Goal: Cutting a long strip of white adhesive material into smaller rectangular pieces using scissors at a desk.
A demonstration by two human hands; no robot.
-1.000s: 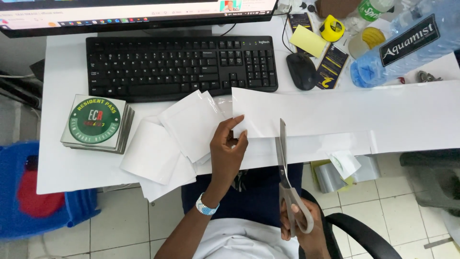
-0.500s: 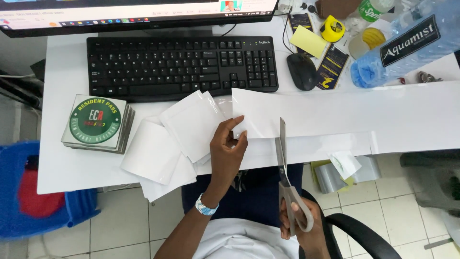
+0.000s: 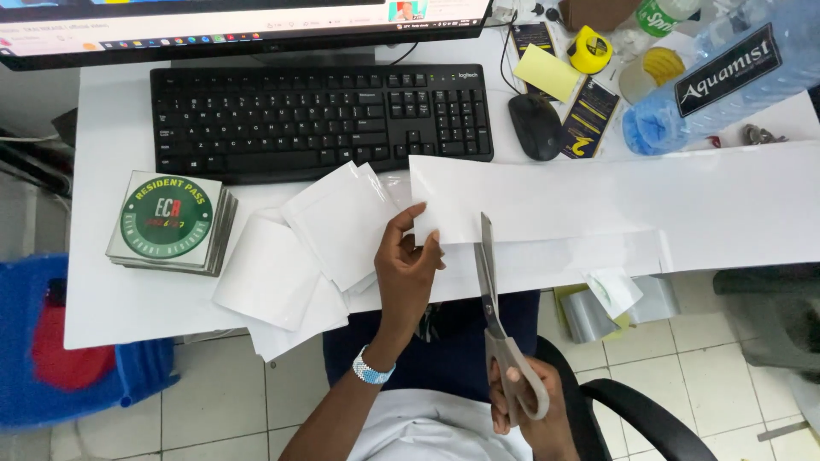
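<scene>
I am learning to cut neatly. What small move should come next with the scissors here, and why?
Probably close the scissors a little further along the long white sheet. The blades already sit in its near edge, the right hand holds the handles, and the left hand pins the sheet's end beside them.

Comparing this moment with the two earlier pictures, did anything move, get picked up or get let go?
No visible change. The left hand still pinches the end of the long white sheet at the desk's edge, and the right hand still holds the scissors, blades against the sheet's lower edge. The cut white squares and the sticker stack lie where they were.
</scene>
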